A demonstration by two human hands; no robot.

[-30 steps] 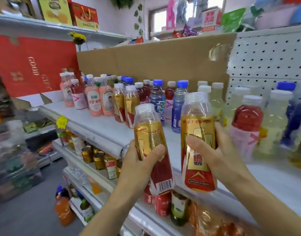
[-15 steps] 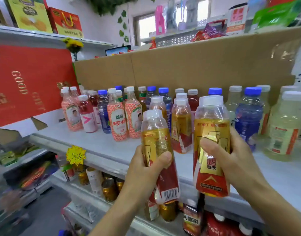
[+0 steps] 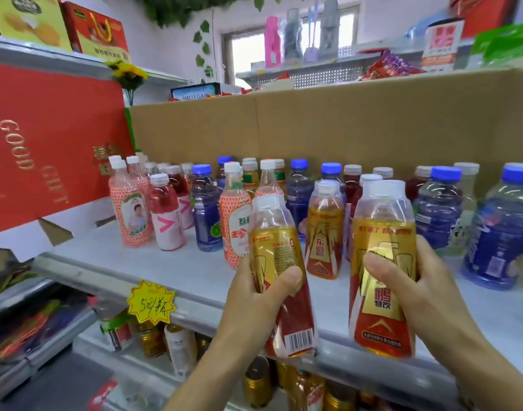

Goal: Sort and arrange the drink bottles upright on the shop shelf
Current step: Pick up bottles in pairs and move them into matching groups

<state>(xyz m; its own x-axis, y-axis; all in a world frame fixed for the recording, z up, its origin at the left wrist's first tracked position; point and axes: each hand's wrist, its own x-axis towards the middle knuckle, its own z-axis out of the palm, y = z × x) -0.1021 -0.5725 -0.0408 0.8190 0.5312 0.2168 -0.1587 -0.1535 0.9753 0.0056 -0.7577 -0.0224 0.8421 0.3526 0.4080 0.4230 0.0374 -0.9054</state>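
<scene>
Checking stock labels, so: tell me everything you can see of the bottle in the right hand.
The gold-and-red drink bottle is clear plastic holding amber liquid, with a pale cap under a clear cover and a gold label turning red toward the base, with Chinese characters. It is upright, held off the shelf near its front edge. The right hand grips its middle, thumb across the label.

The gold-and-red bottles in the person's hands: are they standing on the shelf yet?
No, the left hand and right hand grip the left bottle and right bottle in the air, bases below the shelf edge.
</scene>
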